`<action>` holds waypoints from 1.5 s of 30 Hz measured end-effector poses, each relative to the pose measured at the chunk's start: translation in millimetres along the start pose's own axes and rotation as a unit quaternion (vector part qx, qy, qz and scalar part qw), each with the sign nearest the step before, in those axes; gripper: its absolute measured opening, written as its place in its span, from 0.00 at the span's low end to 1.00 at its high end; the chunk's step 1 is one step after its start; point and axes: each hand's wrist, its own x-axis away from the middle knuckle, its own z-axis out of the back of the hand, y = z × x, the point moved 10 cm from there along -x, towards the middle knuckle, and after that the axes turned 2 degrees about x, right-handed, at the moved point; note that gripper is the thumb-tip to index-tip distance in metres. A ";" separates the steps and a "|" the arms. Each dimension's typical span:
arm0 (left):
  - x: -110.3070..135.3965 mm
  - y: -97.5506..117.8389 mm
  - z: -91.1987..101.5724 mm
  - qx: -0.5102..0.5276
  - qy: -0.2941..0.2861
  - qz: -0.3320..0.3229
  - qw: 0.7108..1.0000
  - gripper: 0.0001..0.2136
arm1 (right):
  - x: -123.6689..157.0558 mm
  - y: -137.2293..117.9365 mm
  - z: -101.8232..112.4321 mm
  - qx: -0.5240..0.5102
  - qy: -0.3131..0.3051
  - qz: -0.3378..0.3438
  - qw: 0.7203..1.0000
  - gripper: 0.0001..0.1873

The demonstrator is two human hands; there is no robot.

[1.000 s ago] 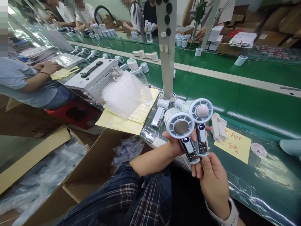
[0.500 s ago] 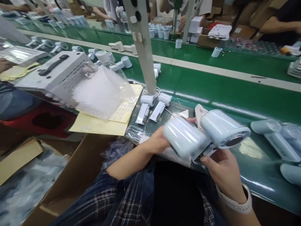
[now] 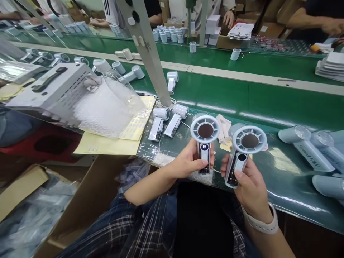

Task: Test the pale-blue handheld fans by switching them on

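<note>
My left hand [image 3: 189, 163] is closed round the handle of a pale blue handheld fan [image 3: 205, 133], held upright with its round face toward me and a small lit display reading 20. My right hand [image 3: 248, 184] grips the handle of a second, matching fan [image 3: 248, 141], tilted slightly right, thumb resting on the handle; its display is dark. Both fans hover just above the near edge of the green conveyor belt [image 3: 268, 104]. A folded white cloth [image 3: 223, 126] lies on the belt between and behind them.
Two more fans [image 3: 168, 120] lie face down left of my hands, others [image 3: 306, 147] lie at the right. A slanted metal post [image 3: 150, 53], a bubble-wrap bag [image 3: 107, 107], yellow sticker sheets [image 3: 113, 143] and a white metal case [image 3: 51, 87] stand left. Open cardboard boxes [image 3: 88, 200] sit below. Other people work across the belt.
Both fans were turned from lying sideways, backs toward me, to upright with their faces toward me. My hands have drawn apart, one fan in each. The view swung slightly right.
</note>
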 end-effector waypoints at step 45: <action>-3.4 -11.6 21.1 -0.033 0.044 -0.006 0.998 0.24 | -1.4 18.3 -9.8 -0.050 0.029 -0.038 0.998 0.17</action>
